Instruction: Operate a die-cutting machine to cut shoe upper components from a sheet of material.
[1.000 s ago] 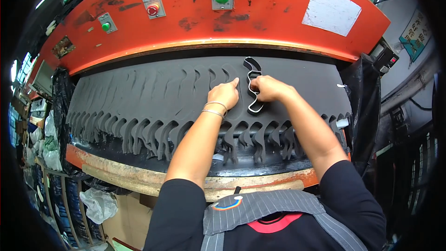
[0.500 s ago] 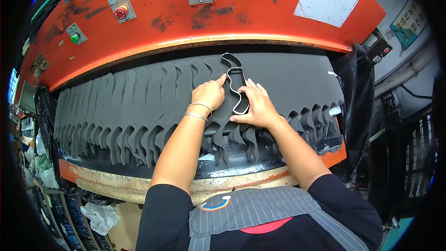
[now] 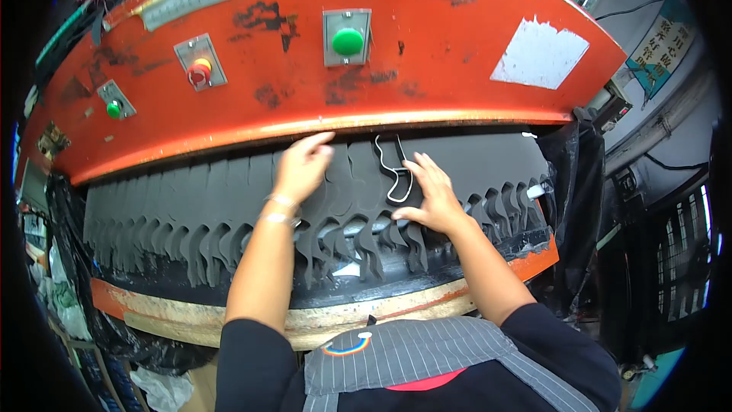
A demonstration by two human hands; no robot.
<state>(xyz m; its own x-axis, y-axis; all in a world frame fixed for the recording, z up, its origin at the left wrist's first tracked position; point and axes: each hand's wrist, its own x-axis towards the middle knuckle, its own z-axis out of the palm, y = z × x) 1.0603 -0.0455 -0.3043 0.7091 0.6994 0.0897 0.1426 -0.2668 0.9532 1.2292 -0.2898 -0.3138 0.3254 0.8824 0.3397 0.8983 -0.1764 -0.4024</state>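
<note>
A wavy metal cutting die [image 3: 396, 171], a narrow hollow outline with a pale edge and a crossbar, lies on a dark grey foam-like sheet [image 3: 480, 159]. My right hand [image 3: 433, 197] rests at the die's right side, fingers spread and thumb near its lower end. Its fingertips appear to touch the die's side. Left of the die, my left hand [image 3: 303, 168] is apart from it, over the cut part of the sheet, fingers loosely bent and apart with nothing in them. Wavy cuts run across the sheet's left part, and scalloped strips [image 3: 200, 248] hang along its front edge.
An orange machine beam [image 3: 290, 107] spans just beyond the sheet, bearing a large green button [image 3: 347, 42], a red button [image 3: 200, 72] and a small green button [image 3: 114, 110]. Black plastic [image 3: 573, 191] hangs at the right end. A worn pale ledge [image 3: 320, 326] borders the near side.
My left hand has left the die and moved left and away from me. My right hand stays beside the die. The head view has shifted, showing more of the orange beam.
</note>
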